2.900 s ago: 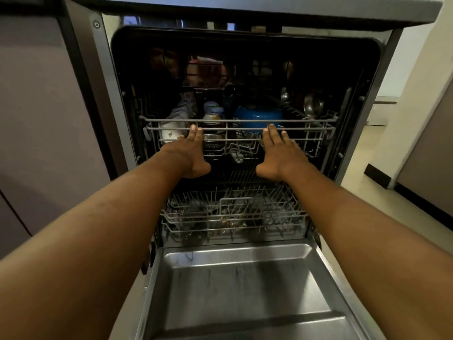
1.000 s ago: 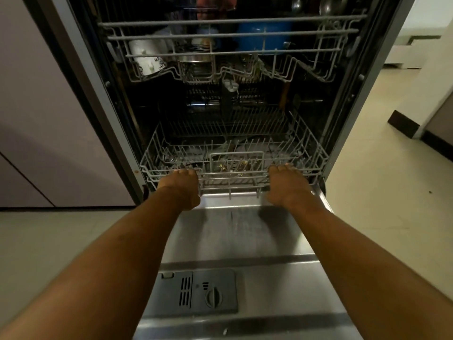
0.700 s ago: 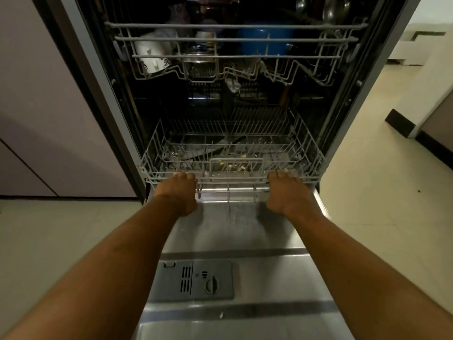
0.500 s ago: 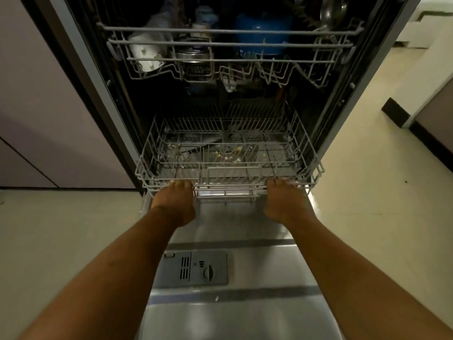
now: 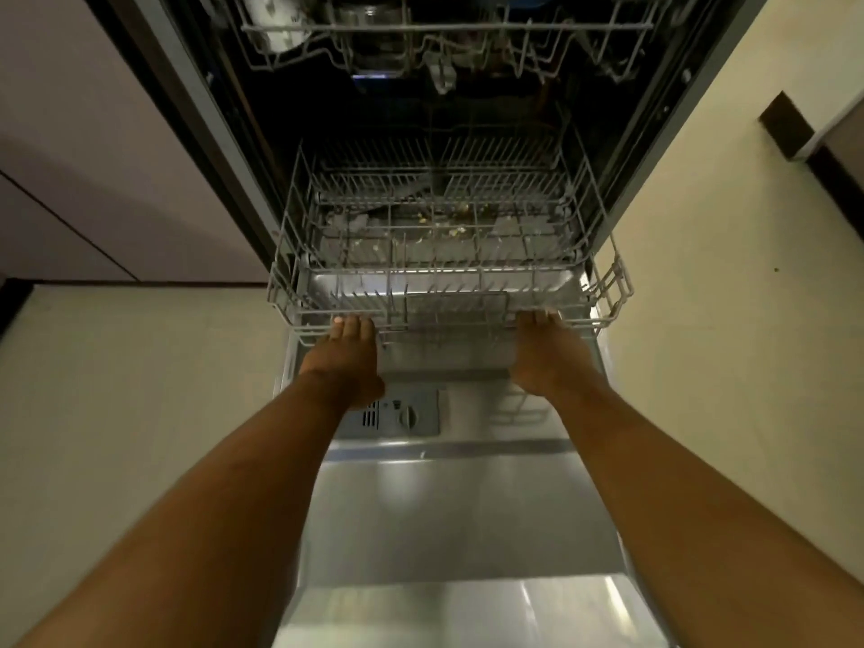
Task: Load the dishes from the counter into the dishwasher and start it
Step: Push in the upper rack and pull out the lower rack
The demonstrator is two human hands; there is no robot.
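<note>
Head view, one frame.

Operator: Where is the rack against my fingers?

Recorder: The front rail of the lower rack point(image 5: 449, 326) sits under your fingertips. On your left hand point(image 5: 343, 362) the fingers point(image 5: 348, 326) are pressed together and hooked over the rail, tips on the wire; the thumb is hidden. Your right hand point(image 5: 547, 357) holds the same rail the same way, near the rack's right corner. Its fingertips are slightly blurred.

Operator: Arm pose?

Recorder: Both your forearms reach straight forward with the backs of the hands up. Your wrists are just short of the rack's front. Your hands are well apart, with the rack's handle loop point(image 5: 456, 304) between them.

Operator: Rack position?

Recorder: It is partly out. The front part hangs over the open door point(image 5: 467, 507); the back part is inside the dishwasher point(image 5: 198, 109). The detergent dispenser point(image 5: 402, 416) on the door lies just in front of the rack, partly covered by your left wrist.

Operator: Contents?

Recorder: The lower rack shows rows of upright tines. Pale food scraps point(image 5: 456, 229) are visible through the wire toward its back; I cannot tell whether they lie on the rack or beneath it. The upper rack point(image 5: 444, 28) is above the lower rack. It holds a white cup point(image 5: 276, 30) at its left and a round metal-looking vessel point(image 5: 369, 21) beside the cup. Everything else in it is too dark to name.
</note>
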